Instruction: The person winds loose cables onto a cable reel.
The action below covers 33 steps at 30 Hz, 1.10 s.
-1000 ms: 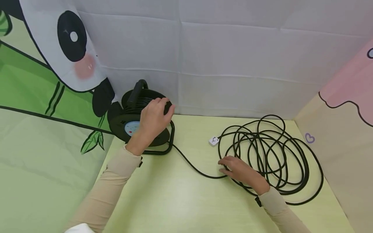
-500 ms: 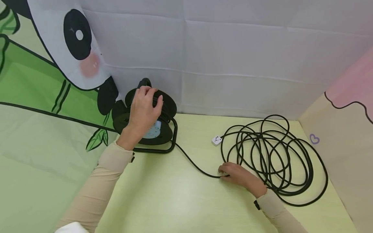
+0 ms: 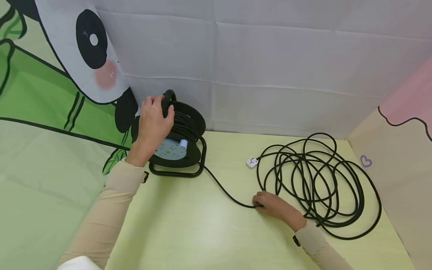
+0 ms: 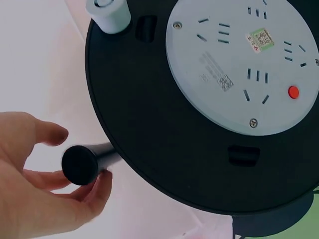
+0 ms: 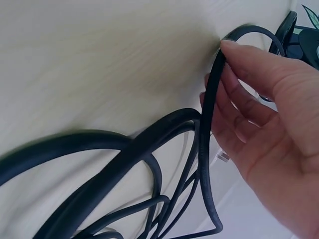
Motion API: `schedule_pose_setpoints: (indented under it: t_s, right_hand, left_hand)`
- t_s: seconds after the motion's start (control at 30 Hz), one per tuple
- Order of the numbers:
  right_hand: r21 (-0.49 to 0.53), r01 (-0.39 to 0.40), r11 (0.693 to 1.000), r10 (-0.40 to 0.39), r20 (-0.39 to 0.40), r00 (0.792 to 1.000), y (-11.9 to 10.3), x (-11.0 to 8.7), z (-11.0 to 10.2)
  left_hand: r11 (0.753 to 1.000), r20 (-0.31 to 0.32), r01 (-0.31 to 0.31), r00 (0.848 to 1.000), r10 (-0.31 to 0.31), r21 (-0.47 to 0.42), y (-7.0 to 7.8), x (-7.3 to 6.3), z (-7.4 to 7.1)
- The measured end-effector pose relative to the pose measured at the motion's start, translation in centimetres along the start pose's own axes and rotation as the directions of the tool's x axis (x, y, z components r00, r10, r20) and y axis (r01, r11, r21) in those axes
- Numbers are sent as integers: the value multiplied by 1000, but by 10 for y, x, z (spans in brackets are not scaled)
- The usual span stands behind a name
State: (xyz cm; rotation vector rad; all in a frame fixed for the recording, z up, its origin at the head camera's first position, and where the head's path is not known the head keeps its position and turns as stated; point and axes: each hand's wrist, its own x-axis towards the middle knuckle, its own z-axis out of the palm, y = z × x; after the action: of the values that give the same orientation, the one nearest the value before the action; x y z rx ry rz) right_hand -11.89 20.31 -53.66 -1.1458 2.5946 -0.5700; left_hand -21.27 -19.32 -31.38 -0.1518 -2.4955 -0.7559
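Observation:
The black cable reel (image 3: 194,112) stands at the back left, with a round pale blue socket panel (image 4: 239,64) and a white crank knob (image 4: 110,15) on its face. My left hand (image 3: 153,120) is at the reel's carrying handle (image 4: 80,164). In the left wrist view its fingers curl behind and under that black bar, while the thumb is held apart from it. My right hand (image 3: 276,206) pinches the black cable (image 5: 212,94) between thumb and fingers, low over the table. From there the cable runs left to the reel.
Loose coils of the cable (image 3: 361,202) spread over the right side of the pale table (image 3: 209,232). A white plug (image 3: 251,162) lies at their left edge. Behind stands a grey cloth wall (image 3: 270,56); printed cloth hangs at both sides.
My left hand has moved left over the reel to its handle, uncovering the wound cable and knob. My right hand has lowered and taken hold of the cable.

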Motion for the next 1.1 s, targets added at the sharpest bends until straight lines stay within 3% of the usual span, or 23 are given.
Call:
schedule_pose_setpoints:
  t_s: [0.23, 0.4, 0.63, 0.9, 1.1]
  right_hand:
    - [-15, 14, 1000, -15, -16, 1000, 1, -2, 2]
    - [-10, 12, 1000, -12, -9, 1000, 1, -3, 1]
    - [33, -33, 999, 34, -33, 999, 1, -7, -3]
    - [-48, -13, 999, 4, -171, 985, 4, -10, -5]
    - [-41, -19, 999, 10, -223, 975, 8, -10, -8]
  left_hand:
    - [995, 93, 88, 992, -83, -48, -10, 10, -8]
    - [985, 174, 147, 976, -130, -94, -17, 16, -12]
    - [966, 320, 204, 936, -145, -161, -19, 20, -15]
    - [917, 428, 320, 882, -195, -241, -17, 22, -17]
    - [899, 437, 350, 874, -213, -262, -15, 21, -17]
